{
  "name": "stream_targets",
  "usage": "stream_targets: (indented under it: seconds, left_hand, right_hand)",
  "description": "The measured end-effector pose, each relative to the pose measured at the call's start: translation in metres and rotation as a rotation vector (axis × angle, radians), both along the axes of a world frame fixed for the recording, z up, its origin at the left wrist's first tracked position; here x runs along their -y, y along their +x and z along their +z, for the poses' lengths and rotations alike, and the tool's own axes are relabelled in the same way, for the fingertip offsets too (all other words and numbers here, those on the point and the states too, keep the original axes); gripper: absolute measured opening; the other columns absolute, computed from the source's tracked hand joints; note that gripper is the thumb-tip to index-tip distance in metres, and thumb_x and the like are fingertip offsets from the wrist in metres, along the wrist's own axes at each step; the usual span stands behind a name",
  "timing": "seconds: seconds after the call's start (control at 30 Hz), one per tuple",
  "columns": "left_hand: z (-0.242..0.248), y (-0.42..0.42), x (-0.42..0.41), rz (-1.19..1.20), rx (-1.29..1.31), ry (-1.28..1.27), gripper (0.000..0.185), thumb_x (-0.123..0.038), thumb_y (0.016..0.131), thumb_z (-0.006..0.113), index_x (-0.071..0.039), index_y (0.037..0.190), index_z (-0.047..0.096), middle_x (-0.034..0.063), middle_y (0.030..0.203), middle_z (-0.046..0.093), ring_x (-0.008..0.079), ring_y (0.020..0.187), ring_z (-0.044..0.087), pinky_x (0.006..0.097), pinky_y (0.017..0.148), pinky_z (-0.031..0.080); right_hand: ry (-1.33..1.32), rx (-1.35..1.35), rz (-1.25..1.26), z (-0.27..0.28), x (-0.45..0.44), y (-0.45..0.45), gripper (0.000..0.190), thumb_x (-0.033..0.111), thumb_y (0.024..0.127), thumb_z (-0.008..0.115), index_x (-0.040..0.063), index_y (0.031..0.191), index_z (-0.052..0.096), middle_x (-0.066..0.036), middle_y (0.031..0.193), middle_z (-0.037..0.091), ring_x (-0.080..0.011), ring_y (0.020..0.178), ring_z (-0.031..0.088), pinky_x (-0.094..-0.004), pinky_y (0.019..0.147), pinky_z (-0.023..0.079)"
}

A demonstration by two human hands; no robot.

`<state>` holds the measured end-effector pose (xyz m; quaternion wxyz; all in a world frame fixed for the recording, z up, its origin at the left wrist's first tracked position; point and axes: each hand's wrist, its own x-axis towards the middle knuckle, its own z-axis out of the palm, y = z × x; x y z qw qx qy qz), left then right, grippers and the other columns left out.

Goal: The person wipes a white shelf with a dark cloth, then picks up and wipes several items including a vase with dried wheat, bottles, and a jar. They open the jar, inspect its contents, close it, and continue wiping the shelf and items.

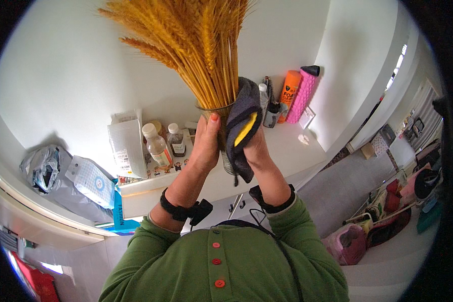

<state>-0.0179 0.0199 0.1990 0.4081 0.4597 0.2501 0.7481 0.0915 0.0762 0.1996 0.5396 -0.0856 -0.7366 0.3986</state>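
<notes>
A glass vase (pixel 223 141) filled with dried wheat stalks (pixel 207 64) is held up in front of me, above the white countertop. My left hand (pixel 207 139) grips the vase on its left side, thumb just below the rim. On the opposite side my right hand (pixel 256 147) presses a dark grey cloth (pixel 245 113) with a yellow patch against the glass. The cloth covers most of that hand's fingers and the vase's right side. The wheat heads spread upward past the top of the view.
Bottles (pixel 157 147) and a white padded pouch (pixel 125 147) stand on the left of the countertop (pixel 287 151). Behind the right hand are an orange spray can (pixel 289 92) and a pink foam roller (pixel 304 94). A grey plastic bag (pixel 56 177) lies far left.
</notes>
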Motion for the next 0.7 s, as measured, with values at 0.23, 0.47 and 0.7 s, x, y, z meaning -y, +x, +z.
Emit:
stream_targets:
  seconds: [0.23,0.47,0.7]
  left_hand:
    - [-0.009,-0.026,-0.003,-0.012,-0.044,0.041,0.085,-0.071,0.088,0.038,-0.003,0.14,0.037,0.0158,0.134,0.05,0.0288,0.119,0.054,0.0416,0.102,0.045]
    - [0.015,-0.01,0.01,0.263,-0.088,0.081,0.067,-0.054,0.095,0.045,0.001,0.133,0.044,0.0115,0.12,0.059,0.0224,0.105,0.06,0.0343,0.093,0.048]
    - [0.02,0.003,0.03,0.076,0.024,0.009,0.063,-0.039,0.092,0.061,0.003,0.135,0.039,0.0097,0.127,0.054,0.0182,0.116,0.05,0.0327,0.102,0.038]
  right_hand:
    - [-0.034,0.005,-0.009,-0.028,0.037,-0.008,0.069,0.043,0.09,0.06,-0.002,0.136,0.035,-0.019,0.129,0.047,-0.0302,0.121,0.047,-0.0409,0.104,0.034]
    - [0.251,0.005,-0.322,-0.006,0.042,-0.009,0.044,0.029,0.092,0.057,-0.001,0.124,0.05,-0.025,0.129,0.04,-0.0442,0.118,0.043,-0.048,0.103,0.033]
    - [0.188,-0.081,-0.399,-0.021,0.046,-0.015,0.053,0.031,0.092,0.054,-0.004,0.13,0.039,-0.025,0.128,0.038,-0.0423,0.119,0.041,-0.0461,0.105,0.03]
